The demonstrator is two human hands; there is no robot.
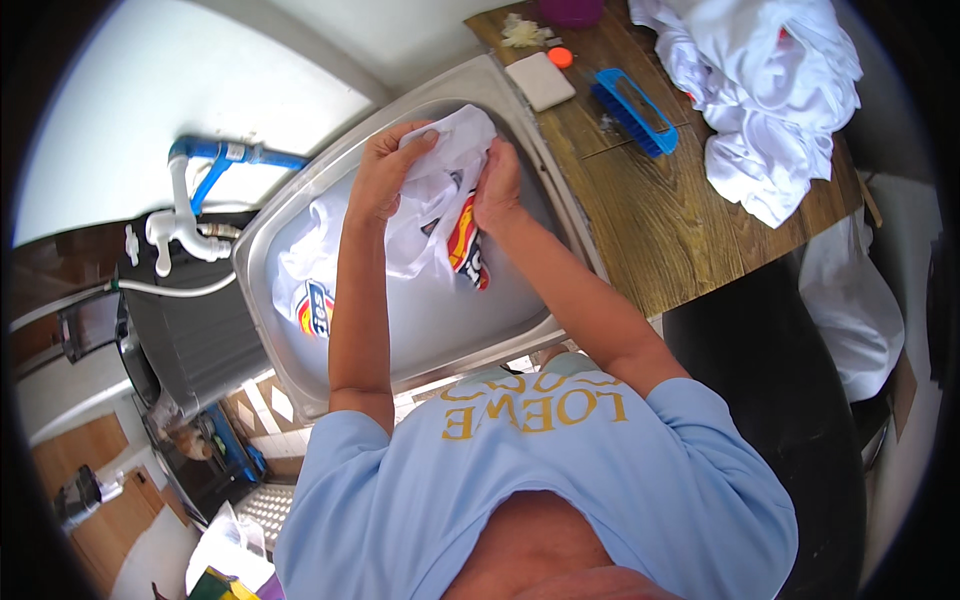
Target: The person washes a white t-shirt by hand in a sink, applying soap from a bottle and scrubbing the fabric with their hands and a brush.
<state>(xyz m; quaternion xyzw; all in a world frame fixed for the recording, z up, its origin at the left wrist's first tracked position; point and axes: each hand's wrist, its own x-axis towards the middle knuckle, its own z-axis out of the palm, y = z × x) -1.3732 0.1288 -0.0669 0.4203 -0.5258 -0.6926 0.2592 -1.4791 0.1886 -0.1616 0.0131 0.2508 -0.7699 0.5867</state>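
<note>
A wet white shirt (412,235) with red, yellow and dark printed patches hangs between my hands over a metal sink (262,312). Its lower part trails into the cloudy water in the basin. My left hand (385,170) grips the cloth near the sink's far side, thumb on top. Closed around another part of the same shirt is my right hand (500,190), a short way to the right. The stretch of cloth between them is bunched and raised. Some of the fingers are hidden behind the fabric.
On the wooden counter (650,240) to the right lie a blue scrub brush (636,112), a pale square block (541,81), an orange cap (560,57) and a heap of white clothes (770,90). A white tap (178,225) on blue pipe juts from the left wall.
</note>
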